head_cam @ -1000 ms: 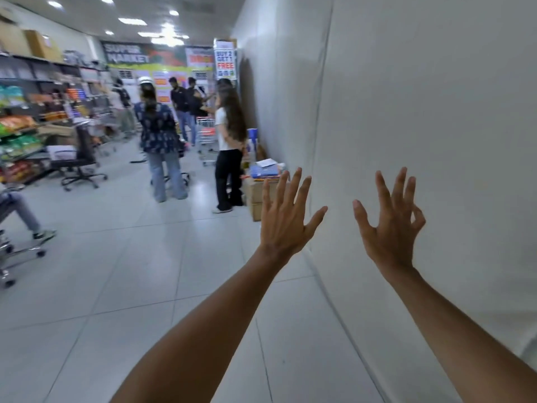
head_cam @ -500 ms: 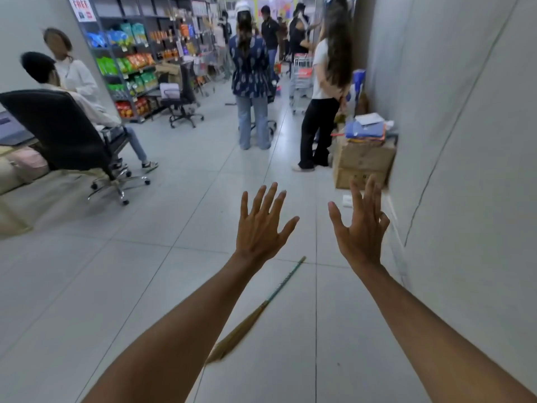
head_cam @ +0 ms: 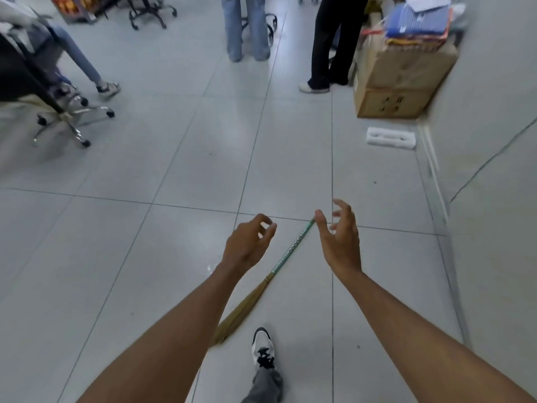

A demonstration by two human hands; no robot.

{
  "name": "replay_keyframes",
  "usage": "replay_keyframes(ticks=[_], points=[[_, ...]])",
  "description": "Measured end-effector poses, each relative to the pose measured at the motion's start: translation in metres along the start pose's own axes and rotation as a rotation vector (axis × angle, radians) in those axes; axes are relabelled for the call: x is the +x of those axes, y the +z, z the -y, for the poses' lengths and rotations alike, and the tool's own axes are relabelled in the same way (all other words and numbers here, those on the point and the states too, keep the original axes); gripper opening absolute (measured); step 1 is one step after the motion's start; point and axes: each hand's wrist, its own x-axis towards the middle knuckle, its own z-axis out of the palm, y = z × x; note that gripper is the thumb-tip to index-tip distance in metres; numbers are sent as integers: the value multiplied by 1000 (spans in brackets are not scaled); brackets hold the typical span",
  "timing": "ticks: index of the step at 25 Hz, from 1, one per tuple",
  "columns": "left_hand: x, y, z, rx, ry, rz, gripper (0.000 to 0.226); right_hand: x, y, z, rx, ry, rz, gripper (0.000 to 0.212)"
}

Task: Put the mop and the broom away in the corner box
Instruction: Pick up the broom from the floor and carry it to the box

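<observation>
Both hands hung empty at frame centre: left hand [head_cam: 247, 245] loosely curled, right hand [head_cam: 340, 239] spread, above the broom [head_cam: 261, 289] lying on the floor [head_cam: 145, 228].

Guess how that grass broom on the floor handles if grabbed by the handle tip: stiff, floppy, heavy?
The broom looks light: thin wrapped handle, dry grass head. Lifted from the tip by the right hand, the handle probably stays fairly stiff while the bristle end droops and swings. Lying flat on smooth tile, it would likely slide or pivot if nudged.
</observation>
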Motion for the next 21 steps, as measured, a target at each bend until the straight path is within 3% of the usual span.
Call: replay_keyframes(ticks=[4, 8, 13, 15, 17, 19, 21], points=[[108, 117, 132, -58, -196, 110, 26, 93, 141, -110, 40, 269, 49, 45], [202, 293, 280, 31, -282, 261, 25, 188, 304, -286, -12, 431, 120, 44], [273, 504, 422, 127, -354, 389, 51, 261, 469, -490, -62, 603, 179, 55], [272, 549, 451, 188, -300, 420, 53, 264, 514, -529, -76, 671, 247, 61], [269, 569, 466, 258, -215, 403, 38, 260, 537, -548, -83, 652, 269, 50], [268, 568, 463, 300, -160, 414, 27, 257, 535, -549, -81, 618, 278, 31], [266, 545, 438, 332, -97, 454, 27, 255, 507, -529, -82, 625, 250, 29]])
